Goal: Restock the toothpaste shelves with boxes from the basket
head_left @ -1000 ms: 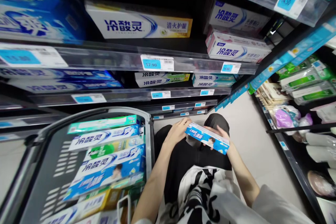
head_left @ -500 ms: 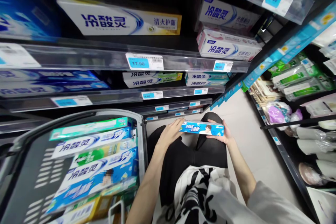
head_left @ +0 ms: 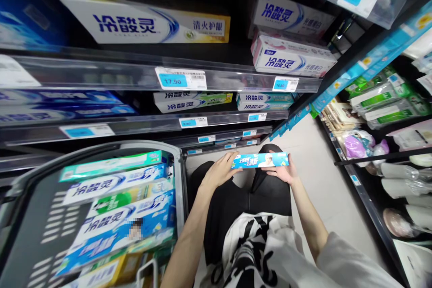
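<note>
A blue toothpaste box [head_left: 249, 160] lies level between my two hands, just above my knees, with its printed long side facing up at me. My left hand [head_left: 221, 170] grips its left end. Around the right end are the fingers of my right hand [head_left: 282, 171], partly under the box. To my left stands a grey shopping basket [head_left: 181, 175] with several toothpaste boxes in it, among them a green one [head_left: 111, 165], a white and blue one [head_left: 114, 183] and a blue and white one [head_left: 116, 229].
Ahead, black shelves with clear price strips [head_left: 118, 74] hold more toothpaste, including a white and yellow box [head_left: 145, 20] and pink and white boxes [head_left: 292, 56]. On the right, another shelf rack [head_left: 362, 202] carries packaged goods. Pale floor [head_left: 312, 166] runs between the racks.
The toothpaste box has turned from slanting down to the right to level, staying in both hands. My view has shifted slightly right, so the shelves and basket appear further left.
</note>
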`<state>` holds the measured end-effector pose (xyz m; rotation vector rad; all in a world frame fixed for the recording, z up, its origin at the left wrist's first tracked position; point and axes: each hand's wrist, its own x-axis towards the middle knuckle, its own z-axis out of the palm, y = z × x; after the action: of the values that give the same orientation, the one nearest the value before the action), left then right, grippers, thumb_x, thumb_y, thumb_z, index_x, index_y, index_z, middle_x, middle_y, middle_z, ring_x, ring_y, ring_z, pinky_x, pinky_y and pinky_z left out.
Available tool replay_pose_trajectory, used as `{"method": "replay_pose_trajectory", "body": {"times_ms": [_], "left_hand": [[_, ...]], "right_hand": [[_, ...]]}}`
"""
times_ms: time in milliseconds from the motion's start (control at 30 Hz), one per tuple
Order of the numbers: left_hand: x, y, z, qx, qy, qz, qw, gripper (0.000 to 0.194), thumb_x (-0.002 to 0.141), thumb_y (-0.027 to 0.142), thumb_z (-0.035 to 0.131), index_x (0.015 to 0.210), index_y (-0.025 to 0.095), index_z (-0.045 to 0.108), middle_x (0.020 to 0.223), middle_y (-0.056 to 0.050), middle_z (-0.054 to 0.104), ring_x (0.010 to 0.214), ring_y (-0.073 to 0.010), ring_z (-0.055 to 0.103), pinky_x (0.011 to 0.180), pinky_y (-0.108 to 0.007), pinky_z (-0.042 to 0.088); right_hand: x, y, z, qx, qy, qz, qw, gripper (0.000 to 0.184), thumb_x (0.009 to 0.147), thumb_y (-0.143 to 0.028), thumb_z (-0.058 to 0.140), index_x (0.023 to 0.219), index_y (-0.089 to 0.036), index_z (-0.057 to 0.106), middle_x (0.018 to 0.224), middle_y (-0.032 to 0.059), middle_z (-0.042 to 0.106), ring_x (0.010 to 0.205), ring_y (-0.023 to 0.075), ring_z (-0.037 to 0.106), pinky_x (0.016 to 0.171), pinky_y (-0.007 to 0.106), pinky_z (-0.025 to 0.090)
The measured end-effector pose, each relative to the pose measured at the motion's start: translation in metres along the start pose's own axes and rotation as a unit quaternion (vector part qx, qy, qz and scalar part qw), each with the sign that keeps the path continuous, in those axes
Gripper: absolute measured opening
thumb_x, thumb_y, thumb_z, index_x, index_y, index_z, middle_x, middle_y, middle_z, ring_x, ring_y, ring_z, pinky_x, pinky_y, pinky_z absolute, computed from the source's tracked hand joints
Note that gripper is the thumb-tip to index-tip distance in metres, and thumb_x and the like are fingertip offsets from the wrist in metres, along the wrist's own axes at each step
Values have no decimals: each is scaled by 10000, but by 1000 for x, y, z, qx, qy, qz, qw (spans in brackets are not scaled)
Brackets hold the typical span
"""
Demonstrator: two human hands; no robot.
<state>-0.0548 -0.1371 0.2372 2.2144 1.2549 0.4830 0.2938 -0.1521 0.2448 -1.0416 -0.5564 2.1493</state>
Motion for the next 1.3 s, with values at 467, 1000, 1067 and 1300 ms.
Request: {"method": "replay_pose_trajectory", "body": {"times_ms": [467, 1000, 1067, 1300], "left_hand": [[1, -2, -4, -10, -8, -16, 1000, 517, 1015, 251, 571, 1510, 235, 425, 1522, -113, 522, 1316, -301, 625, 1035, -425, 587], [0, -1, -5, 4, -10, -16, 1000, 548, 990, 232, 611, 1510, 222, 439, 1529, -129, 519, 1316, -314, 624, 981, -418, 609], [0, -2, -5, 6, -10, -14, 1000, 545, 989, 227, 613, 1506, 215, 442, 1528, -129, 520, 1316, -313, 624, 974, -413, 610], [1, -6, -1, 12, 0, 1, 1000, 533, 986, 230, 605, 1493, 207, 444, 1511, -132, 536, 1290, -319, 638, 984, -425, 600]], "right_hand": [[3, 5, -8, -59, -13, -19, 998, 1076, 772, -855, 639, 1622, -313, 261, 1645, 174, 425, 1442, 408, 507, 1176, 621, 366], [0, 5, -3, -55, -11, -27, 998, 1051, 755, -750, 734, 1604, -299, 309, 1620, 160, 465, 1474, 391, 478, 1177, 612, 387], [-1, 4, -3, -56, -10, -26, 998, 1055, 757, -751, 731, 1606, -293, 302, 1617, 163, 467, 1474, 388, 480, 1179, 606, 386], [-1, 3, 1, -50, -6, -24, 998, 1083, 725, -754, 760, 1600, -304, 305, 1616, 166, 471, 1446, 397, 514, 1181, 611, 377]]}}
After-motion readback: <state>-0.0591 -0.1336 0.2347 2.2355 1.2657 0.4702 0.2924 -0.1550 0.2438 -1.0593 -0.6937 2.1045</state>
